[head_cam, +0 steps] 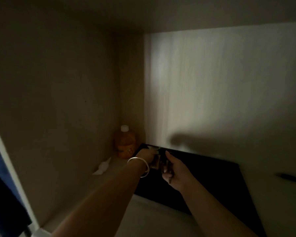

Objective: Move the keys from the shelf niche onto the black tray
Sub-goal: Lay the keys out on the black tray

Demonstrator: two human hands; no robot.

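Both forearms reached into the dim shelf niche above the black tray (212, 178). The right hand (175, 173) and left hand (148, 155) each had a curled grip on the small dark keys (158, 161), held between them over the tray's far end. Judged step: carrying; next, lowering and letting go. An orange bottle (126, 142) stood beyond.

The orange bottle's (125, 144) label print is unreadable.

Dim, blurry – light perhaps from right.
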